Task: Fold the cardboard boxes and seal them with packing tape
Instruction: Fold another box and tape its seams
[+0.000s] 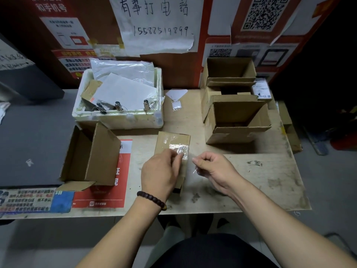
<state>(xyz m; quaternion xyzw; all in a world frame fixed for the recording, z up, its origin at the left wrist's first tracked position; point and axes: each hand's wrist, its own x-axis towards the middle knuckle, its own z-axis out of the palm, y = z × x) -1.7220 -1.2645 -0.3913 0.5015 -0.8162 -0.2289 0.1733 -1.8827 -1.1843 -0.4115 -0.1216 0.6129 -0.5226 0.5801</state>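
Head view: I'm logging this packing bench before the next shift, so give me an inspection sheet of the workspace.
Surface: wooden table, scuffed and stained; red printed sheet lies at its front left.
Job's things: small taped box at centre; clear tape strip across its top. No tape roll seen.
Clutter: open carton on its side at left; three open cartons stacked toward the back at right; white foam box full of papers and clips.
Hands: left hand presses the tape on the box; right hand pinches a thin clear sliver, apart from the box.
Cables: nothing seen.
Surroundings: wall of posters, a handwritten notice, QR codes.
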